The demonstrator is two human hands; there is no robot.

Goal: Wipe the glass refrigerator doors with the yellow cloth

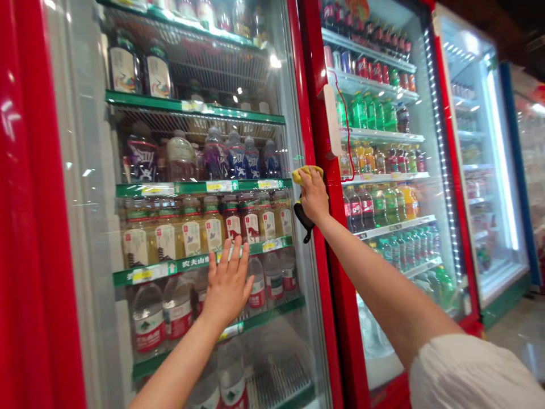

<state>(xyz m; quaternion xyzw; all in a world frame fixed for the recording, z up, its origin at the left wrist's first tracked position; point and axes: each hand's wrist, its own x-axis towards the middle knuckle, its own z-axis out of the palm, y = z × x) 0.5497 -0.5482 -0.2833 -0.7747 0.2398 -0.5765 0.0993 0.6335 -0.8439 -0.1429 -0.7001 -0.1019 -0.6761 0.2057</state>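
Right fingers (307, 180) clamped on yellow cloth (298, 176); left fingers (237, 255) spread on cooler glass (96, 216).

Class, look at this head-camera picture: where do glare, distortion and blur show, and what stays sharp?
In the head view, glare flares on the glass door, white reflections streak the red door frame, the shelves slant steeply from distortion, the far cooler washes out in light, while the left hand and the right hand with its yellow cloth stay fairly sharp.
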